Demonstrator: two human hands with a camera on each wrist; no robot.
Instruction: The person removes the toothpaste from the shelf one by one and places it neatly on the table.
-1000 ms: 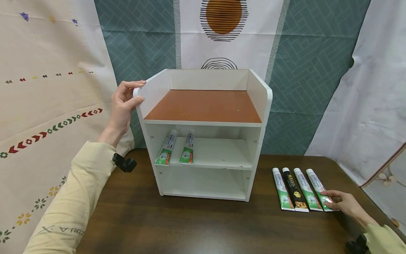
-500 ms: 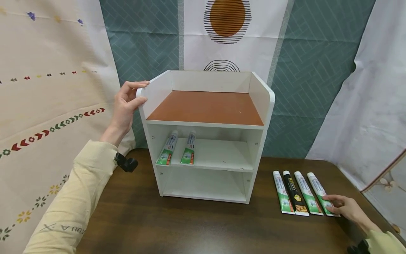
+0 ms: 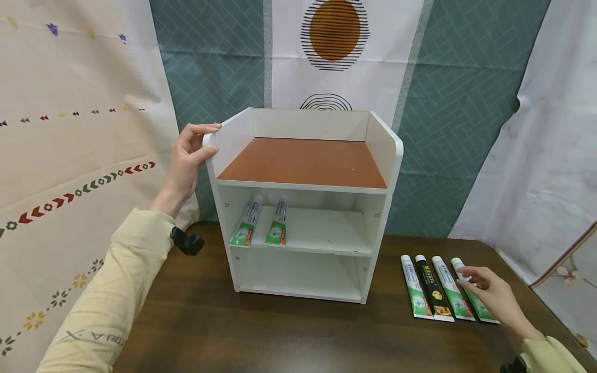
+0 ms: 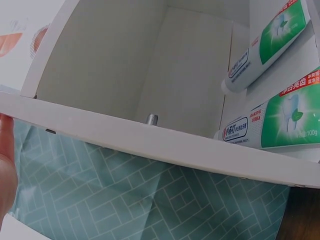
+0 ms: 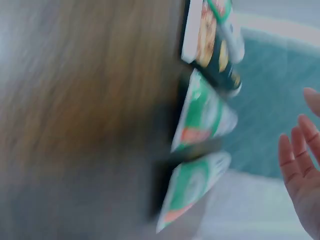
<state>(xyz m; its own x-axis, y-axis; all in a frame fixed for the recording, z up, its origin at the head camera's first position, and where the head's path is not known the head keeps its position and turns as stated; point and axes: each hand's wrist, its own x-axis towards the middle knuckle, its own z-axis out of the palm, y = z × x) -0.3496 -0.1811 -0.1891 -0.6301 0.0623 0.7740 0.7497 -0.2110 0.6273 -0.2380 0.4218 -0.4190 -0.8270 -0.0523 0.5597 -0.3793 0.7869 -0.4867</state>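
Observation:
My left hand (image 3: pixel 184 163) grips the upper left side panel of a small white shelf unit (image 3: pixel 300 186), thumb in front and fingers over the edge; the left wrist view catches only part of this hand (image 4: pixel 6 167). Two green-and-white toothpaste tubes (image 3: pixel 247 223) lie slanted on the unit's middle shelf, at the left. My right hand (image 3: pixel 494 298) hovers over the rightmost toothpaste tube (image 3: pixel 484 311) on the table, fingertips near its cap end and partly covering it. In the blurred right wrist view, this hand's fingers (image 5: pixel 300 152) are extended with nothing between them.
Left of that tube lie two more green-and-white tubes (image 3: pixel 452 287) and a black tube (image 3: pixel 434 290), all in one row on the dark wooden table (image 3: pixel 298 336). Patterned cloths (image 3: pixel 471 129) hang behind and at both sides.
My right hand has slid from the lower end of the rightmost tube up toward its cap, and the tube stays in place. My left hand keeps its hold on the shelf unit.

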